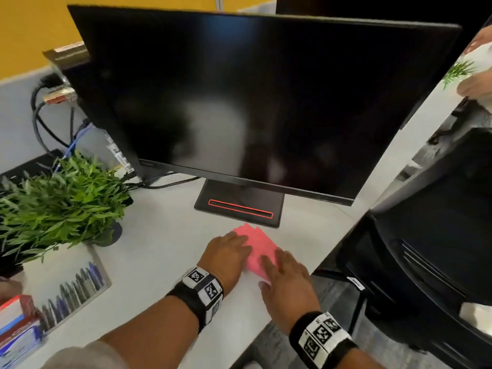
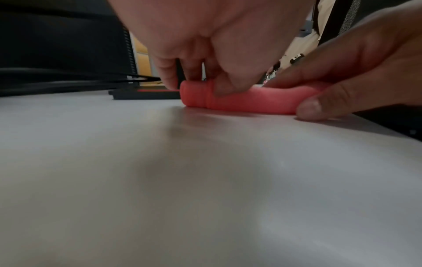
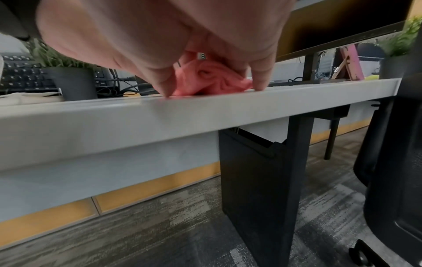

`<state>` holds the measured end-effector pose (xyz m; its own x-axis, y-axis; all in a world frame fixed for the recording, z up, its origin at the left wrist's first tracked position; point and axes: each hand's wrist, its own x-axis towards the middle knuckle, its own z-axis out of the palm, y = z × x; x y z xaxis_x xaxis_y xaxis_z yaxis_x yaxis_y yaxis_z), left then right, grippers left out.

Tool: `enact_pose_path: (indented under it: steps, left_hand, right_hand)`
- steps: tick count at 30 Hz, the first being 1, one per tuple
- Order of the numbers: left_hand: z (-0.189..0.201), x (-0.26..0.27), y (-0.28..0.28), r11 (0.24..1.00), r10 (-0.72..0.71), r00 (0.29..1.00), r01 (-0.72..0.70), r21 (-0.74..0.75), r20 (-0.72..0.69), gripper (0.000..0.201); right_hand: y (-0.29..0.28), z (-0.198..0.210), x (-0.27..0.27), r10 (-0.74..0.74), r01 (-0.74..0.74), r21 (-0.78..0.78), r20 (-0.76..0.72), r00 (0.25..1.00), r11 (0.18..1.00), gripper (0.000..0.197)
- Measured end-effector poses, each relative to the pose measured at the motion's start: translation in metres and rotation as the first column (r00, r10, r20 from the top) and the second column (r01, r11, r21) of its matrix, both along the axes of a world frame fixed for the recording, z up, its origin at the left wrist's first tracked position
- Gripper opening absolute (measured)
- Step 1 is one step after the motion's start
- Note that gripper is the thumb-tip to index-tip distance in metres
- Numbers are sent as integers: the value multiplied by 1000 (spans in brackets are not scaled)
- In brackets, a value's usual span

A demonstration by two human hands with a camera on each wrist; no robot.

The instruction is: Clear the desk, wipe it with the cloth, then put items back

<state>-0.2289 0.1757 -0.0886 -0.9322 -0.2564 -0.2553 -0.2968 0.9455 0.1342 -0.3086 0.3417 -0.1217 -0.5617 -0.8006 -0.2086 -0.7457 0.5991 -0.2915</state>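
Left hand, right hand, both gripping one pink cloth

One monitor stands on one stand, on the one tabletop in front of me. There is one pink cloth. Two hands are at it, the left hand and the right hand, each with one marked wristband, so two bands. I count two potted plants: one plant close by and a second plant further off. There is one black keyboard and one black chair. One clear box of pens holds too many, too blurred, to count. Several cables are tangled.
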Motion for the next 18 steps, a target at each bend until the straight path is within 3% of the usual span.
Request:
enact_pose_path:
  steps: [2, 4, 9, 12, 14, 18]
  left_hand:
    - [-2, 5, 11, 996, 76, 996, -78, -42, -40, 50]
    - [-5, 8, 20, 995, 101, 994, -101, 5, -41, 65]
    - [-26, 17, 22, 999, 50, 996, -49, -16, 79, 70]
    - [-32, 22, 18, 1000, 21, 994, -18, -20, 108, 73]
    - [-32, 22, 17, 1000, 11, 988, -10, -14, 151, 73]
    - [-31, 21, 17, 1000, 7, 997, -8, 16, 80, 76]
  right_hand:
    - [0, 2, 1, -8, 5, 54, 40, 999, 999, 64]
    - [-2, 4, -1, 5, -4, -24, 42, 999, 1000, 64]
    - [-4, -11, -5, 128, -128, -13, 30, 991, 992, 65]
    - [-4, -11, -3, 141, -143, 99, 22, 990, 985, 66]
    - [-4, -9, -2, 133, -134, 92, 24, 991, 987, 68]
    - [-6, -2, -4, 145, -153, 106, 85, 986, 982, 70]
